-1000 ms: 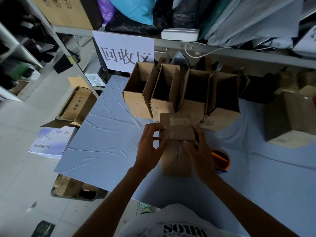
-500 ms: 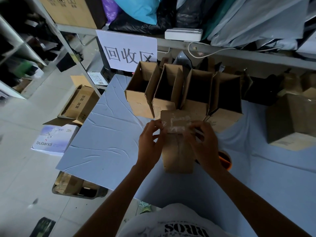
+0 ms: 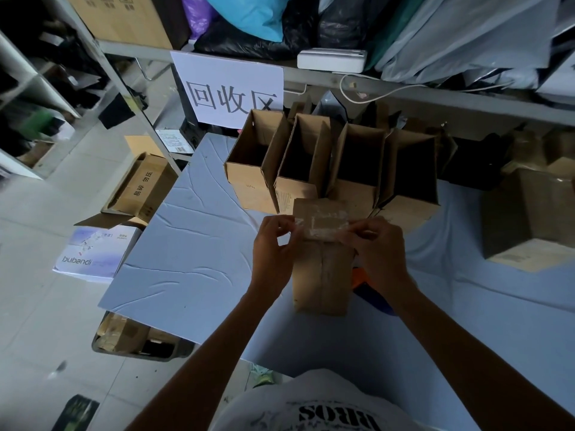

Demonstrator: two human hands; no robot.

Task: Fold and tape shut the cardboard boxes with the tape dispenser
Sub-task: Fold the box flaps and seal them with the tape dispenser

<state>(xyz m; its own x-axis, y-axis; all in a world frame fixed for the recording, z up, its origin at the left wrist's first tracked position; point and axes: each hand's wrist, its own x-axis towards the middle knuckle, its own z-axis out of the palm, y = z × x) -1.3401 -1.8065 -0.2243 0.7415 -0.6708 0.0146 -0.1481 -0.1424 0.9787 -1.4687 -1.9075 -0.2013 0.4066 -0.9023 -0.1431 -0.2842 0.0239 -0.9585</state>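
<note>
A small brown cardboard box (image 3: 322,275) stands upright on the pale blue table (image 3: 186,259), with clear tape running down its front seam. A strip of clear tape (image 3: 320,227) lies across its closed top. My left hand (image 3: 273,253) pinches the strip's left end at the box's top left corner. My right hand (image 3: 378,250) pinches the right end at the top right corner. The orange tape dispenser (image 3: 361,279) lies on the table behind my right hand, mostly hidden.
Several open-topped boxes (image 3: 255,163) stand in a row right behind the one I hold. Another brown box (image 3: 529,219) sits at the right. A white sign (image 3: 230,91) hangs from the shelf behind. Boxes (image 3: 143,188) and a crate lie on the floor at left.
My hands have risen from the box's sides to its top corners. They now hold the ends of a tape strip across the top.
</note>
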